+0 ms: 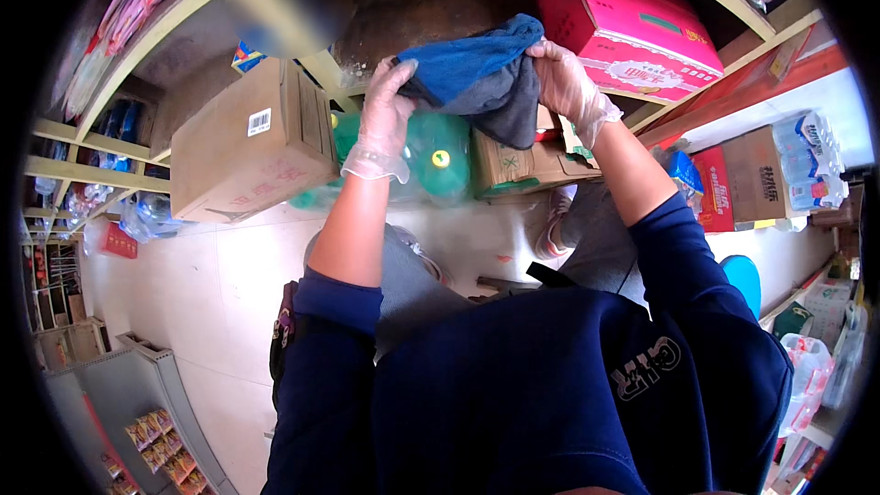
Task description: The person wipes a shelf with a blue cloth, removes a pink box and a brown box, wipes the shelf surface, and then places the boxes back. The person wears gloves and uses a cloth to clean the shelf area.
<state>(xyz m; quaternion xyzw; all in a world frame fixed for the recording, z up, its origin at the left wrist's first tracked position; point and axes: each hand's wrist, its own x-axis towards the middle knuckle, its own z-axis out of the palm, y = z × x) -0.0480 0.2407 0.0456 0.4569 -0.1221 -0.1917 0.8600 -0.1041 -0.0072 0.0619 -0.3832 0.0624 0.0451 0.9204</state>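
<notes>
A folded cloth (474,69), blue on one side and dark grey on the other, is stretched between my two gloved hands. My left hand (386,110), in a clear disposable glove, pinches its left end. At the upper right end, my right hand (567,86) grips it in a matching glove. The cloth hangs in front of a brown wooden shelf compartment (440,10). Its lower grey corner droops over an opened cardboard box (512,165). Below the cloth stand large green bottles (440,179), one with a yellow cap.
A pink carton (646,27) sits in the shelf at the right. A tall cardboard box (240,144) stands to the left, by the shelf's pale frame (117,89). Packed water bottles (811,158) are at far right. A blue stool seat (742,282) is beside my right arm.
</notes>
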